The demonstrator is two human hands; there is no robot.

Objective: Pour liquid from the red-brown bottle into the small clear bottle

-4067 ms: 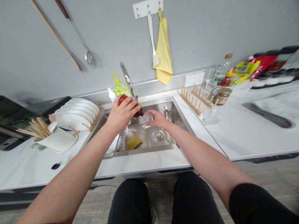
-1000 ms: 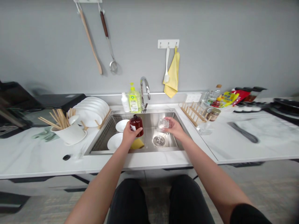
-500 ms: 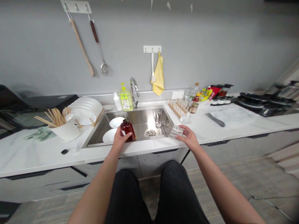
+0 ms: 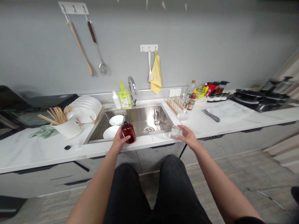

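Observation:
My left hand [image 4: 119, 140] is wrapped around a dark amber bottle [image 4: 130, 133] with an open neck. The bottle is upright at the front rim of the steel sink [image 4: 137, 119]; whether its base touches the counter I cannot tell. On the other side, my right hand [image 4: 188, 137] grips a clear, see-through container [image 4: 173, 132] by the sink's front right corner. A white bowl [image 4: 116, 120] and a second white bowl [image 4: 109, 133] sit in the left part of the sink, close to the bottle. A small black cap [image 4: 67, 147] lies on the counter at the left.
Behind the sink stand a faucet [image 4: 132, 90], a green soap bottle [image 4: 124, 98] and a white bottle [image 4: 116, 100]. Left are racked plates [image 4: 85, 113] and a chopstick holder [image 4: 70, 129]. A wooden rack [image 4: 172, 106], jar [image 4: 190, 105] and dark-handled utensil [image 4: 211, 115] are right.
The view has shifted slightly. My left hand has brought the amber bottle a little to the right and nearer the counter's front edge. My right hand keeps its hold on the clear container.

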